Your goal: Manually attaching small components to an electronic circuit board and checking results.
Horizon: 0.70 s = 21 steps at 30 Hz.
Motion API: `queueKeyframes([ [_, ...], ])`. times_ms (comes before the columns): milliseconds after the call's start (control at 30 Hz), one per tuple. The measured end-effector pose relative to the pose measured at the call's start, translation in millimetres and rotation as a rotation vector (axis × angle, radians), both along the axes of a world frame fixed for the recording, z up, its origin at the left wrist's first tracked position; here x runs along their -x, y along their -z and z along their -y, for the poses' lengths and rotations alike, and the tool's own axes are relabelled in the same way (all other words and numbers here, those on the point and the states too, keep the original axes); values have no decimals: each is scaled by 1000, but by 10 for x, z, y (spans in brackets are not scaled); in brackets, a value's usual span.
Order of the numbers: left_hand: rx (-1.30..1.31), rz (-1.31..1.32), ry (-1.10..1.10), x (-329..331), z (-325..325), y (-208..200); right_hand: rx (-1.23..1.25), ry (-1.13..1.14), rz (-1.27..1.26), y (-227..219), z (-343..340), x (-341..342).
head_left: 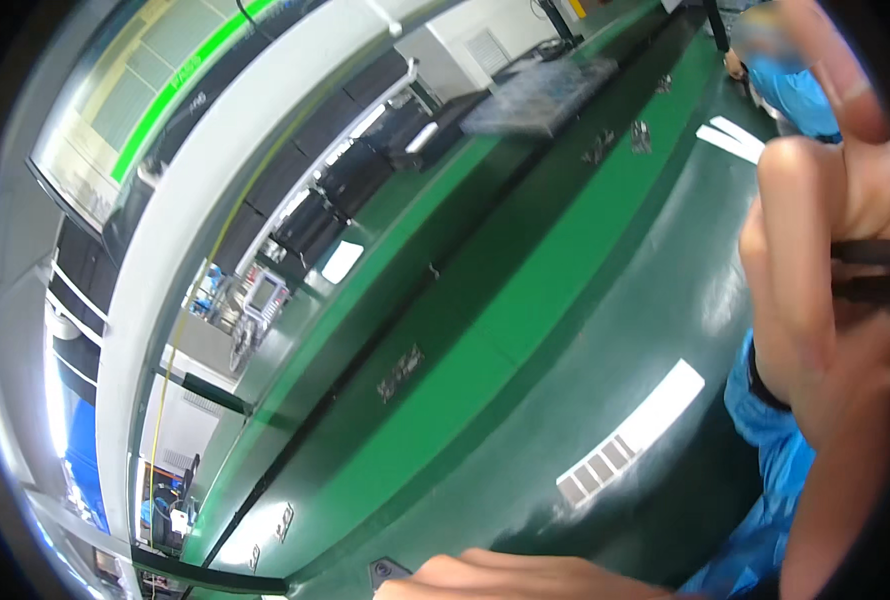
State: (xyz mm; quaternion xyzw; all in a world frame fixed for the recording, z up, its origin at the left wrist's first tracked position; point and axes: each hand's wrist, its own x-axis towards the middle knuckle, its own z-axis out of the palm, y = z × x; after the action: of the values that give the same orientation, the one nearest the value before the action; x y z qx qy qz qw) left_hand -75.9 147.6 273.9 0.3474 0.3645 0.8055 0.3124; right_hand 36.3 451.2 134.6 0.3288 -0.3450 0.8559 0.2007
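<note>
A dark flat piece (385,572) sits left of the bottom-centre hand (505,578), nearer than the right-edge hand (797,260); a white strip (660,405) slants up-right; I cannot tell either grip.

A bright blue, wrinkled, glossy fabric sleeve (780,465) toward four o'clock ends in a narrow black band (763,388) below the bare upper hand (800,250) at three o'clock, and a bare lower hand (510,579) shows near six o'clock.
</note>
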Motion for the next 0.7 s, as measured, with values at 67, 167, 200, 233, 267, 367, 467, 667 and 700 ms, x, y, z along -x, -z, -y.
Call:
queueKeyframes([
  [67, -14, -89, 23, 63, -125, -15, 33, -15, -43, 80, -234, 49],
  [167, -40, -186, 84, 146, -312, -12, 79, -13, -73, 166, -570, -58],
  [200, -39, -212, 106, 230, -357, -74, -363, 263, 31, -478, -410, -90],
  [233, -65, -233, 126, 202, -451, -22, -388, 287, 21, -459, -541, -96],
  [267, -79, -254, 143, 183, -542, 13, -398, 311, 8, -446, -618, -147],
  [367, -70, -278, 175, 111, -760, -52, -384, 350, 7, -473, -779, -288],
  [467, -45, -286, 182, 122, -900, -177, -359, 360, 18, -533, -890, -277],
  [667, -124, -273, 175, 385, -874, -55, -443, 375, 56, -720, -930, -22],
  [700, -153, -266, 171, 435, -825, 11, -474, 376, 65, -763, -903, 31],
])
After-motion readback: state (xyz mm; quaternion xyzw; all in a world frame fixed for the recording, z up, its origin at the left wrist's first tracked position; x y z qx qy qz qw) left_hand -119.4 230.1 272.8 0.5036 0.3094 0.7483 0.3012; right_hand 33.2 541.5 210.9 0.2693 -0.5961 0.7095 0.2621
